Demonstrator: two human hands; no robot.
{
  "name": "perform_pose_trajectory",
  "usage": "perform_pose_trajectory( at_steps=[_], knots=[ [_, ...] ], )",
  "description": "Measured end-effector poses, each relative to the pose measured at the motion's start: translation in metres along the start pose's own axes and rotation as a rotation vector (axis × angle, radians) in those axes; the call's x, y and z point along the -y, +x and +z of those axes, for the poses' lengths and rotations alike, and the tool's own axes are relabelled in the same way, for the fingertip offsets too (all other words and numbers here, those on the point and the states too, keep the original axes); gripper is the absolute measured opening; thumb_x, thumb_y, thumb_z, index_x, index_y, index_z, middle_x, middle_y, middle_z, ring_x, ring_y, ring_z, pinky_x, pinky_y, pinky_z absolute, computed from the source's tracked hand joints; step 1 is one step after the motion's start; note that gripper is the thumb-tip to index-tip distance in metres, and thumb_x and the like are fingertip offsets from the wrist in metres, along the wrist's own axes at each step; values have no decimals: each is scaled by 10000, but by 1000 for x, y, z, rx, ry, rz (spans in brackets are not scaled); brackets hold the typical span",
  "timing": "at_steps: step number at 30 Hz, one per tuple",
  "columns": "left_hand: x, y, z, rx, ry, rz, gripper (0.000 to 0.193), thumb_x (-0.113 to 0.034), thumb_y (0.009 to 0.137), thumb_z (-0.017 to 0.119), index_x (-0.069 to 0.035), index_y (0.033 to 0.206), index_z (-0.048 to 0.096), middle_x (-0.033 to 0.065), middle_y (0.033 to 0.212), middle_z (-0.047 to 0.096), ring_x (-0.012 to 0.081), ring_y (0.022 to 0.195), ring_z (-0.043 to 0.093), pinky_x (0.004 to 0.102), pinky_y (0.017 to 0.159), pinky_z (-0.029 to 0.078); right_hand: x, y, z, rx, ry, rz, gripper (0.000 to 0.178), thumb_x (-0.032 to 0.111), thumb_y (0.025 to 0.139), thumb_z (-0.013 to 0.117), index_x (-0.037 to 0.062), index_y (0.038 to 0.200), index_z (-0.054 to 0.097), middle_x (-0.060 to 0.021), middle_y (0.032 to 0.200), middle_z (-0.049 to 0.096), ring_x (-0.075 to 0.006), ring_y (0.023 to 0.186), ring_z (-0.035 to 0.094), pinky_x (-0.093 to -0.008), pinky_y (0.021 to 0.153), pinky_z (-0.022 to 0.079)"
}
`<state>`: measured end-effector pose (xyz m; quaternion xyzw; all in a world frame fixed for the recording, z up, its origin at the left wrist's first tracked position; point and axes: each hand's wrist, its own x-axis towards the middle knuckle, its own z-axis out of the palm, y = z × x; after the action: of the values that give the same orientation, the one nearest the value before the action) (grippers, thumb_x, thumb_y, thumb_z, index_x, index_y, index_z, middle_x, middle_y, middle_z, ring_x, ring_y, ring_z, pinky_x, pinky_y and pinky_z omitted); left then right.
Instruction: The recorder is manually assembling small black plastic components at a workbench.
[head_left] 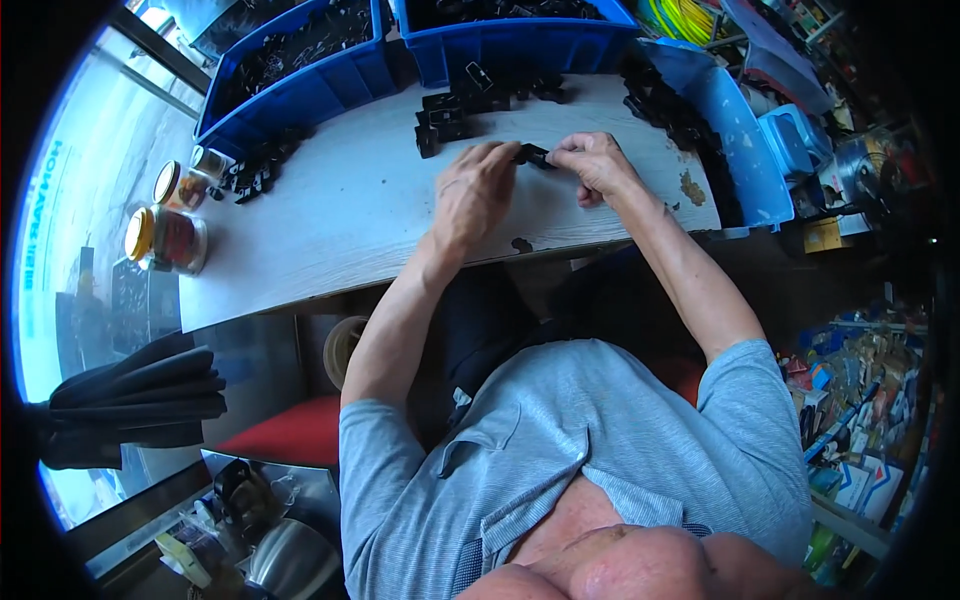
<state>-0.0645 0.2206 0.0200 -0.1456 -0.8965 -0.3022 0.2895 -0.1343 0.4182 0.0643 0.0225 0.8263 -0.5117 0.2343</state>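
Observation:
A small black part (pixel 536 156), perhaps plastic, is held between my two hands just above the white tabletop (pixel 370 200). My left hand (pixel 474 192) has its fingers curled around the part's left end, and they hide that end. At the other end, my right hand (pixel 598 166) pinches it between thumb and forefinger. Just beyond my left hand lies a loose pile of similar black parts (pixel 444 118). The exact kind of part is too small to make out.
Two blue bins (pixel 520 52) with many black pieces stand along the far edge. More black parts (pixel 256 170) lie at the left, near lidded jars (pixel 170 240). A light blue tub (pixel 745 140) sits at the right beside another heap of black parts (pixel 675 115).

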Motion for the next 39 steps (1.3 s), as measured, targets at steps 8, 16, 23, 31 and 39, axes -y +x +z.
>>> perform_pose_trajectory(
  at_steps=[8, 16, 23, 31, 39],
  knots=[
    [9, 17, 14, 110, 53, 15, 278, -87, 917, 659, -83, 1192, 702, 133, 1088, 716, 322, 969, 691, 406, 820, 573, -1, -3, 6, 48, -77, -81, 313, 158, 909, 680, 77, 1211, 665, 3, 638, 561, -92, 439, 520, -259, 389, 438],
    [7, 25, 18, 184, 70, 120, 350, -61, 900, 657, -122, 1240, 708, 110, 1142, 714, 299, 1013, 695, 378, 857, 582, -11, 4, -3, 73, -111, -120, 366, 80, 882, 637, 71, 1247, 654, -34, 700, 612, -107, 464, 538, -261, 420, 453],
    [6, 38, 27, 244, -45, 302, 373, -107, 853, 738, -130, 1225, 727, 95, 1198, 715, 285, 1075, 691, 381, 903, 579, -9, 3, -4, 95, -57, -132, 331, 82, 872, 664, 64, 1202, 671, -15, 668, 602, -88, 447, 518, -254, 404, 412],
    [15, 23, 26, 235, -10, 276, 375, -168, 897, 717, -139, 1270, 705, 78, 1214, 712, 277, 1097, 678, 386, 948, 556, -10, 5, -4, 154, -73, -148, 308, 94, 878, 677, 26, 1179, 673, 4, 614, 575, -79, 435, 505, -248, 396, 387],
    [-4, 5, 17, 288, 170, 152, 435, -213, 980, 613, -181, 1414, 595, 69, 1333, 660, 287, 1280, 568, 474, 1091, 422, -6, -1, 0, 90, -131, -160, 288, 83, 903, 652, 43, 1187, 678, 12, 601, 556, -82, 440, 495, -238, 404, 399]
  ],
)
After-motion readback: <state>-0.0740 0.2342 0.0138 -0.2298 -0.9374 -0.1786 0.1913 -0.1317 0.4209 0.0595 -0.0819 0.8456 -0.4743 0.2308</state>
